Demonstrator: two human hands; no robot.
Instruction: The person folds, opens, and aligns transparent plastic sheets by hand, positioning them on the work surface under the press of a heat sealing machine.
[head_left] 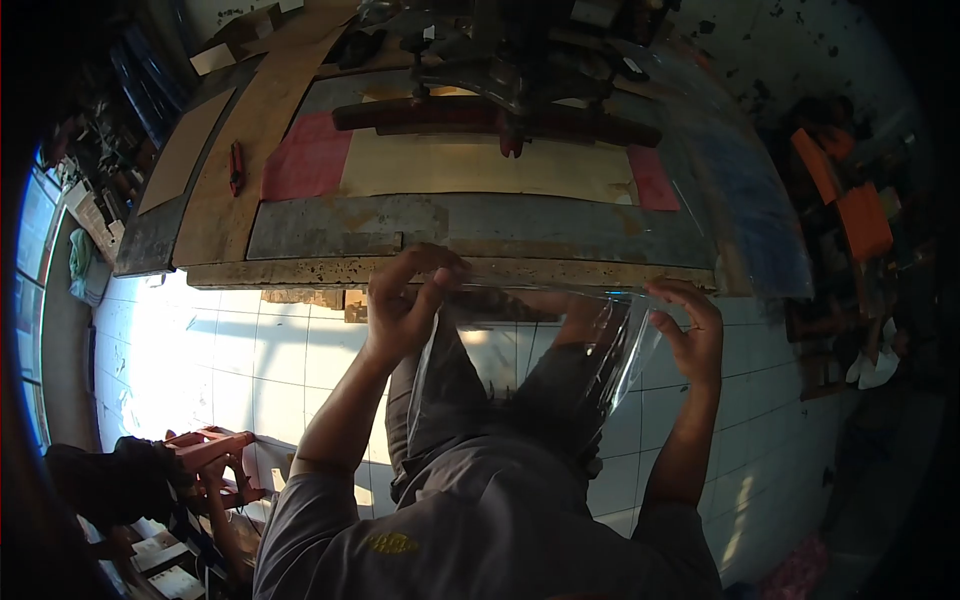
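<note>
A clear, shiny plastic sheet [490, 345] hangs between my hands over my lap, in front of the table's near edge. At its upper left corner, my left hand [402, 305] pinches the film between thumb and fingers. My right hand [692, 328] is at the upper right corner, its index fingertip against the film and its thumb a little below, with the fingers curled. Folds and bright glints run down the sheet's right side. Through it my dark trousers and the floor show. Whether it is a single layer or a bag, I cannot tell.
The worktable [340, 225] carries a pale yellow panel [480, 170] with pink ends, under a dark metal frame with a long bar [450, 115]. A red cutter [236, 168] lies on the left board. Orange pieces [862, 220] stand at right, a red stand [215, 450] lower left.
</note>
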